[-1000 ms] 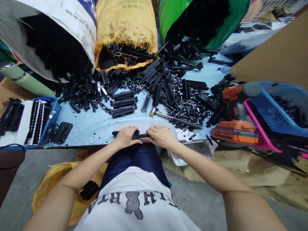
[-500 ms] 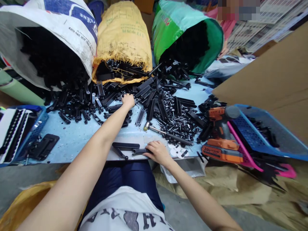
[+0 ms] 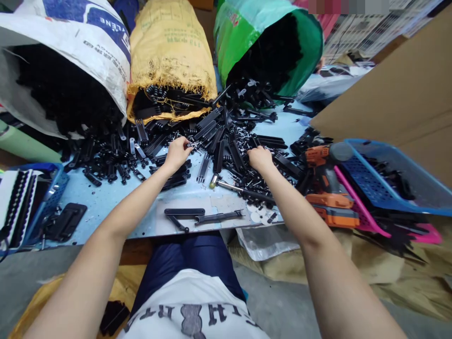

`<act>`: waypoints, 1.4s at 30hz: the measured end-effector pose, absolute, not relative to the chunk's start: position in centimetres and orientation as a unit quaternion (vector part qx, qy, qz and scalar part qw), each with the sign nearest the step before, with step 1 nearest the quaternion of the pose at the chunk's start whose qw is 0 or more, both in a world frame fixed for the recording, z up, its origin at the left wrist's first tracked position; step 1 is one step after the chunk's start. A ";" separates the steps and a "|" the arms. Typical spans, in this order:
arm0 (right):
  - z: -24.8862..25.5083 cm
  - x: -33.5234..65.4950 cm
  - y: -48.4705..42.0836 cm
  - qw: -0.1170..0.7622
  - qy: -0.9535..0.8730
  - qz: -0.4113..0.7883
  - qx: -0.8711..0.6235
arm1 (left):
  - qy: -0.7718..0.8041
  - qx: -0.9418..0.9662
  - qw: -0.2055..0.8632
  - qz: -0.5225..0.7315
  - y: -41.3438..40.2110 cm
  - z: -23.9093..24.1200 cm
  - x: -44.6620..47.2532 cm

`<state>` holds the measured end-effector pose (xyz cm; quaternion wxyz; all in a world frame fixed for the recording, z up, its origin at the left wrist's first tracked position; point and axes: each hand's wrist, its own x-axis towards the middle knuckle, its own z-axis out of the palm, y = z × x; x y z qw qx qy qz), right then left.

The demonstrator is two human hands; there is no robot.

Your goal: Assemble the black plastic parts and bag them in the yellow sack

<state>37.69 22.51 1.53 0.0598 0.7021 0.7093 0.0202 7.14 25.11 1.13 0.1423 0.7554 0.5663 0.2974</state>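
Although most of my left hand [image 3: 178,151] shows, what its fingertips have is hard to make out. Thumb and fingers are curled close together at the small screws [image 3: 195,145], in front of the yellow sack [image 3: 169,44]; I cannot tell whether they pinch one. My right hand [image 3: 260,157] is farther right, back of the hand up, its fingertips lost among the small dark parts [image 3: 243,172], so I cannot say whether they are spread or pressed together.

At the near edge of the table lie a jointed black piece [image 3: 185,212], its two bars angled apart, and a long forked bar [image 3: 221,216] to its right; whether the two touch is unclear.

My right forearm covers the handle end of a long metal tool [image 3: 229,185] and part of the battery on the orange drill [image 3: 330,201]. The far left white sack [image 3: 102,52] runs out of view, and what fills it melts into black, as in the green sack [image 3: 235,44]. The left basket [image 3: 52,188] is cut off too.
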 end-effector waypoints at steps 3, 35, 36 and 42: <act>1.9 37.6 22.0 0.029 0.716 0.013 0.698 | 0.535 0.770 0.150 0.313 18.9 1.2 3.0; -5.4 28.2 4.6 -0.147 0.886 0.015 0.440 | 0.332 0.935 -0.047 0.114 5.2 -4.7 2.3; -5.0 28.5 4.7 -0.134 0.878 0.037 0.458 | 0.343 0.933 -0.041 0.101 5.6 -4.6 2.8; 1.1 28.4 4.0 -0.242 0.923 -0.074 0.289 | 0.329 0.909 0.086 0.241 3.8 -0.8 2.1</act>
